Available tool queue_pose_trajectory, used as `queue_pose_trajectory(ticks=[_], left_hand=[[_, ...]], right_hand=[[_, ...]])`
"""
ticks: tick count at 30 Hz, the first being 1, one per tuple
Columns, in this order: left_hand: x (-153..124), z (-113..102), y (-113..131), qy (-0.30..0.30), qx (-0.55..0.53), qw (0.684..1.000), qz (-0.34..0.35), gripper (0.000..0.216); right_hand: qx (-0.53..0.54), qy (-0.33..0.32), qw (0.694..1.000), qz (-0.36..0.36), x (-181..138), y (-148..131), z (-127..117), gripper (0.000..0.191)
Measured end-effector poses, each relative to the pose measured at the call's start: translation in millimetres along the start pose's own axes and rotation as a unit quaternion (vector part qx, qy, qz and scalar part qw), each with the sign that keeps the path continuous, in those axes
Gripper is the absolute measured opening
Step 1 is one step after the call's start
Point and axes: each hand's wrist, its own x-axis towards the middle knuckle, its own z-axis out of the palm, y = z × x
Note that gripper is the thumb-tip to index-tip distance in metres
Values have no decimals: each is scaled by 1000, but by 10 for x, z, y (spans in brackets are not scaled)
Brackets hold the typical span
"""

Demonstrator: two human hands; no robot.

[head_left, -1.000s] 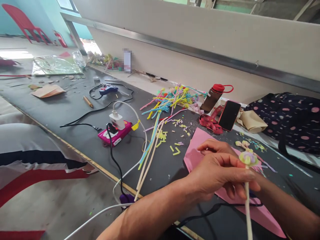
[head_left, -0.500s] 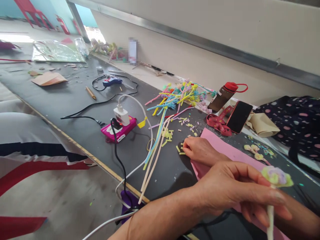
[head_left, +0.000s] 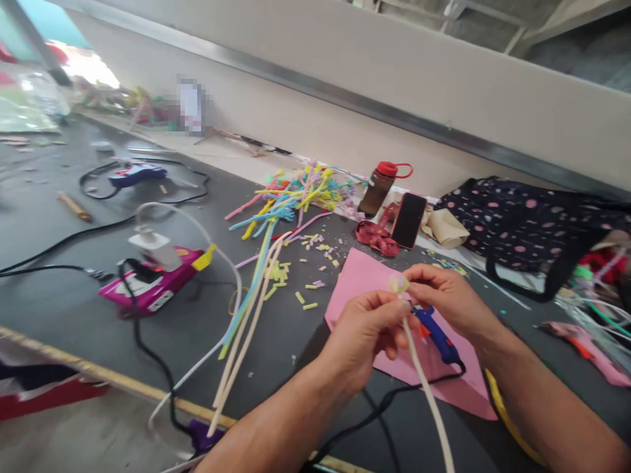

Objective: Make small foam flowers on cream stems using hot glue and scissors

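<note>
My left hand (head_left: 365,332) is closed around a cream pipe-cleaner stem (head_left: 426,391) just under its small pale flower head (head_left: 397,284). My right hand (head_left: 451,297) pinches at that flower head from the right, fingers pressed together. Both hands hover over a pink paper sheet (head_left: 362,279) on the dark table. A blue glue gun (head_left: 436,335) lies on the pink sheet below my right hand, its black cord trailing toward me.
A heap of coloured pipe cleaners (head_left: 296,194) and cut bits (head_left: 308,305) lie left of the sheet. A pink power strip (head_left: 152,282) with a white charger sits left. A brown bottle (head_left: 377,187), phone (head_left: 408,220), red lanyard (head_left: 375,238) and spotted bag (head_left: 522,220) line the back.
My right hand left the cut bits on the table and came up to the flower head. The camera swung right, and the left hand with the stem moved toward the middle.
</note>
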Motion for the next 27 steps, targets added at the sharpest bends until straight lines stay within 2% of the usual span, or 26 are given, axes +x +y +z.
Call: queue_pose_trajectory(ticks=[3,9,14,22,27], left_hand=[[81,-18,-100,18,8,999,-32,22],[166,-21,-278,16,67,995,-71,20],[208,-38,-333,29,95,991,-88,18],[213,-46,-377,22,121,989,-80,21],[202,-27,-361,25,133,987,-85,21]], right_hand=[[49,21,998,14,-310,58,-111,10],[101,9,994,29,-612,121,-51,13],[125,33,992,11,-649,155,-1,11],[83,51,995,-20,-601,187,59,9],[167,40,985,5,-606,196,28,13]])
